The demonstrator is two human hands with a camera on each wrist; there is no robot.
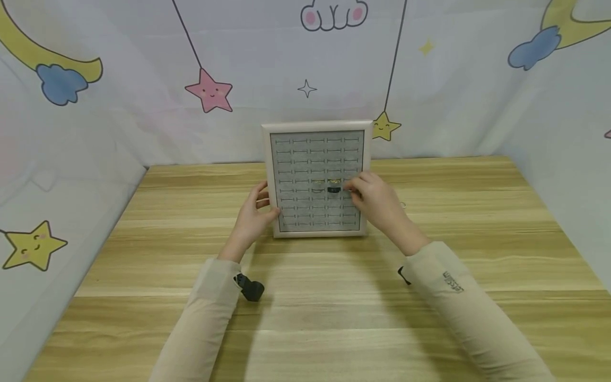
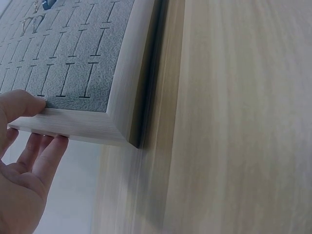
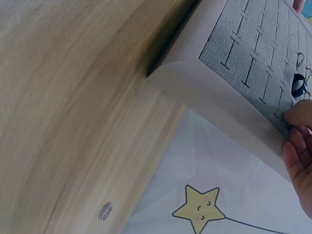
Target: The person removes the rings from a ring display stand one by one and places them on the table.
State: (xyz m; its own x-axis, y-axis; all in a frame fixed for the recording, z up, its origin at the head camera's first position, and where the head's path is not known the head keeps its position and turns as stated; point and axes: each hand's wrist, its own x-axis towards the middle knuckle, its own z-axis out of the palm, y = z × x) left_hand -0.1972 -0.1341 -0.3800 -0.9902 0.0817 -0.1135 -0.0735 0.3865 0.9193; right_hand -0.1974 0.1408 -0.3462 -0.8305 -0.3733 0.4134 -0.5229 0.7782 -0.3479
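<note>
A ring display board [image 1: 321, 212] with a pale wooden frame and grey slotted padding stands upright on the table. My left hand [image 1: 256, 212] holds its left edge, thumb on the front and fingers along the outer side. My right hand [image 1: 379, 204] pinches a small ring [image 3: 288, 126] against the padding near the right edge; the fingers hide most of it. Just left of those fingertips sit a black ring [image 1: 334, 190] and a gold-coloured ring [image 1: 334, 181] above it. A silver ring [image 3: 300, 59] shows in another slot, in the right wrist view.
A loose silver ring [image 3: 106, 211] lies on the wooden table [image 1: 315, 318], to the right of the board. Behind the board hangs a white cloth [image 1: 267, 53] printed with stars and moons. Small black devices, one of them a wrist camera [image 1: 250, 288], are at both cuffs.
</note>
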